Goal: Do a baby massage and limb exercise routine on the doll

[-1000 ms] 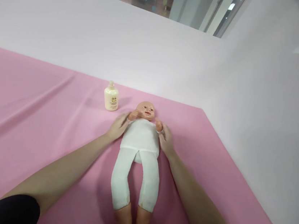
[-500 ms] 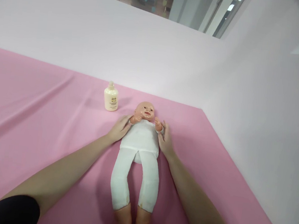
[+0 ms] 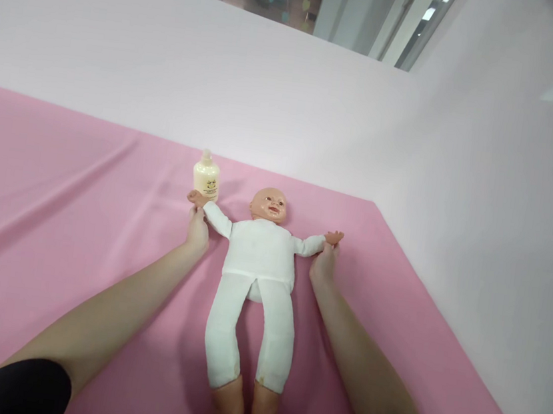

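A baby doll (image 3: 257, 278) in a white suit lies on its back on the pink sheet (image 3: 53, 220), head away from me. Its two arms are stretched out sideways. My left hand (image 3: 197, 229) grips the doll's arm at the wrist on the left side, just below the cream bottle (image 3: 206, 176). On the other side my right hand (image 3: 324, 261) holds the doll's other wrist, its small hand poking out above my fingers. The doll's bare feet reach the bottom edge of the view.
The cream bottle stands upright near the sheet's far edge, almost touching the doll's left-side hand. White partition walls (image 3: 482, 212) close the sheet at the back and along the right. Folds run across the sheet on the left.
The doll's arms were folded at its chest with my hands beside its shoulders. Both hands have drawn the arms outward, and the arms now lie spread wide.
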The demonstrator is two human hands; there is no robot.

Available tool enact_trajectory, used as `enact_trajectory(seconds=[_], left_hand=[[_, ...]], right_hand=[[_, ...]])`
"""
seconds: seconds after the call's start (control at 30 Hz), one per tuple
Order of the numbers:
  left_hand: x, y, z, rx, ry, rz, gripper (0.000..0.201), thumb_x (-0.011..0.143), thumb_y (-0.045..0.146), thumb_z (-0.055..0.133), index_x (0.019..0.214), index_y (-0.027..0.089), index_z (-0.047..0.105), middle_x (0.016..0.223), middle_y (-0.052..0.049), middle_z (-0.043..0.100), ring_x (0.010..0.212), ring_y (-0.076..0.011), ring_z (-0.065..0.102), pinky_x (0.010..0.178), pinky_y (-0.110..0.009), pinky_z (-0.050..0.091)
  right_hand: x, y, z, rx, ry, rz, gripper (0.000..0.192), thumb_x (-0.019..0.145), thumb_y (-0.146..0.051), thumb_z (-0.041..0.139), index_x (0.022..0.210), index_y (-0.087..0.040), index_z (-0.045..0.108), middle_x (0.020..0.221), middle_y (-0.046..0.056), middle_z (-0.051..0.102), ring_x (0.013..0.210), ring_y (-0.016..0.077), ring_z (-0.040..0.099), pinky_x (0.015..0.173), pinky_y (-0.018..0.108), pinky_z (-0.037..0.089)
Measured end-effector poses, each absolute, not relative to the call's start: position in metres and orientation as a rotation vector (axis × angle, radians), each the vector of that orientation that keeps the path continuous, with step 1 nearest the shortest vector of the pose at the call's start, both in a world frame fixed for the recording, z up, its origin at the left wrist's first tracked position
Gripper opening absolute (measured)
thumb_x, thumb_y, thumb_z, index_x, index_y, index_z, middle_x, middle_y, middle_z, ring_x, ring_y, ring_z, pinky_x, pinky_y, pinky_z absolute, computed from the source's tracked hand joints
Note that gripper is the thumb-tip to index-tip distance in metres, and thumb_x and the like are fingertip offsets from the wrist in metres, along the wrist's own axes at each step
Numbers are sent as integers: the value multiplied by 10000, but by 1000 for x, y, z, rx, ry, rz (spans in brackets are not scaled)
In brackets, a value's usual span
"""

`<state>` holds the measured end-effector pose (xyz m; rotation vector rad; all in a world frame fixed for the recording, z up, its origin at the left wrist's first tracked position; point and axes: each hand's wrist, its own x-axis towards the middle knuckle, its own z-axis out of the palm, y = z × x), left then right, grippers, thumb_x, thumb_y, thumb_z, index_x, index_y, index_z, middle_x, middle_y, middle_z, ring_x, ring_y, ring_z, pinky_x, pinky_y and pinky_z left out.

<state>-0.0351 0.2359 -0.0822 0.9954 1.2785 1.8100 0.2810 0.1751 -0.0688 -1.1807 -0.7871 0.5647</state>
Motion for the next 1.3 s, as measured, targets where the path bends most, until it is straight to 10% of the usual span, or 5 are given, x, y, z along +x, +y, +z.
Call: enact_trajectory(seconds=[1.3], left_hand=[[-9,180,-31,2088,1097,1247,430,938,423,405,1276,169,480,1291,-117,550,1203,-248,498,1059,-430,362]], right_hand=[[250,147,-46,-1144,-1660,438,540,874,-273,497,1403,-265,390,1420,74,467,1321,221,419,1128,448,312]])
